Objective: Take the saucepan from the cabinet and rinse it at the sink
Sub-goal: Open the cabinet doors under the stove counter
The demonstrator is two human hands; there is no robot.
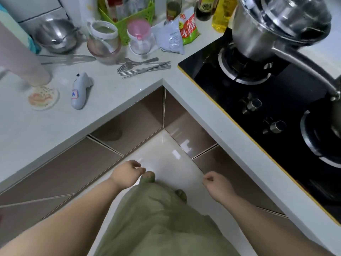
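My left hand and right hand hang empty, fingers loosely curled, over the glossy pale floor between closed brown cabinet doors. A shiny steel saucepan sits on the black glass hob, its long handle pointing toward my right.

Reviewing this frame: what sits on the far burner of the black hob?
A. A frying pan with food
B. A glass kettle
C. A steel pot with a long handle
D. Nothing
C: a shiny steel pot with a long handle stands on the far burner of the hob, while both hands hang empty below.
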